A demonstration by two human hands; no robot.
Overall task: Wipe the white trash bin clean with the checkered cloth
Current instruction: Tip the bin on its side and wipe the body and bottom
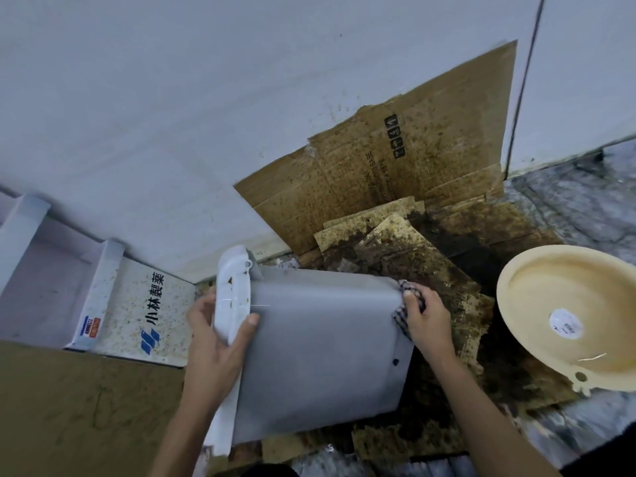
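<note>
The white trash bin [320,352] lay tipped over stained cardboard [457,270] by the wall. The left hand [216,342] gripped its rim; the right hand [425,321] pressed the checkered cloth [401,320] against its base edge. It looked light, stiff and slick, best held at the rim.

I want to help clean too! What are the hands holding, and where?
Left hand grips the white trash bin by its rim end. Right hand holds the bunched checkered cloth against the bin's bottom edge.
</note>
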